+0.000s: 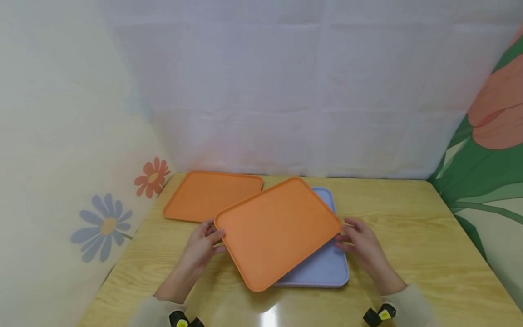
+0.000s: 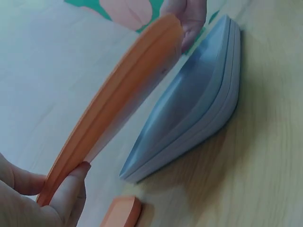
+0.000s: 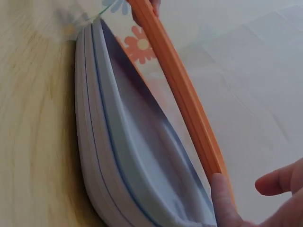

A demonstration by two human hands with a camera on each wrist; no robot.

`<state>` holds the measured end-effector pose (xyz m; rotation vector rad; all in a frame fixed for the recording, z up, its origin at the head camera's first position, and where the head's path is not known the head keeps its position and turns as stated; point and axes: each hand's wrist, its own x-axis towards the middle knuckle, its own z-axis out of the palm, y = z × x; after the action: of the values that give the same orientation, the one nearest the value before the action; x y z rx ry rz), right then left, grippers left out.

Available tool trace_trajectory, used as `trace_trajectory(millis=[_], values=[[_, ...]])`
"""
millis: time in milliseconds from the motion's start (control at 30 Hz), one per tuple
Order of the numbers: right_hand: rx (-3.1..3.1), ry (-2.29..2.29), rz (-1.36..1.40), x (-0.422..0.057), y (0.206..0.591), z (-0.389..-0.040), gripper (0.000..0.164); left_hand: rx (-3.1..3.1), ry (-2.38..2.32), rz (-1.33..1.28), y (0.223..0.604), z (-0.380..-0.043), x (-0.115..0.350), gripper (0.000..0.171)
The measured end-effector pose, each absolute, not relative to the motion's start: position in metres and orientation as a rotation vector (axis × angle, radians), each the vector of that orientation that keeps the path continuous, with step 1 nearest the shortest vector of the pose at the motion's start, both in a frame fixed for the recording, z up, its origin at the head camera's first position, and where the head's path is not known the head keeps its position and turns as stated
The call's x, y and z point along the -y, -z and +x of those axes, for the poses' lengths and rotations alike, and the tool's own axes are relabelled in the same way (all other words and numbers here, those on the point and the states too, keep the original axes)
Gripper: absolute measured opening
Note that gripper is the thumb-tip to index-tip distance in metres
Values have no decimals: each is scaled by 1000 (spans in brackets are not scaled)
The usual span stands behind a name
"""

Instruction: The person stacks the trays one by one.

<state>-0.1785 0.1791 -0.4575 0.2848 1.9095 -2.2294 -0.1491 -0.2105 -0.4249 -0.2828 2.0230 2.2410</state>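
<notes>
A rectangular orange tray (image 1: 278,231) is held tilted and turned askew above a stack of pale blue trays (image 1: 320,269). My left hand (image 1: 201,247) pinches its left corner, thumb on one face and fingers on the other. At the opposite corner is my right hand (image 1: 365,249). In the right wrist view one of its digits touches the orange edge, while another digit (image 3: 274,183) stands apart from it. Layered rims of the blue stack (image 2: 215,111) show in the left wrist view, the stack lying flat on the table. The held tray hides much of the stack in the head view.
A second orange tray (image 1: 210,196) lies flat at the back left of the wooden table (image 1: 392,204). Behind the table hangs a pale cloth (image 1: 286,91). Flower-patterned walls (image 1: 41,136) flank both sides.
</notes>
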Motion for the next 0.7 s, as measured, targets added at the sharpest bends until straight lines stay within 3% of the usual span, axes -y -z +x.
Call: trace_trajectory(millis=[133,333,567,700], values=[[-1845,2278,303,-169,461,-175,63,-1974,-2324,-320,428,-149,196,51],[-1780,2354,330,-150,464,-170,60,-1893,-2451,-338,439,-153,171,51],[-1781,2409,378,-135,461,-172,76,-1831,-2556,-387,447,-154,150,49],[-1788,2415,393,-136,458,-174,76,-1805,-2597,-379,450,-153,147,45]])
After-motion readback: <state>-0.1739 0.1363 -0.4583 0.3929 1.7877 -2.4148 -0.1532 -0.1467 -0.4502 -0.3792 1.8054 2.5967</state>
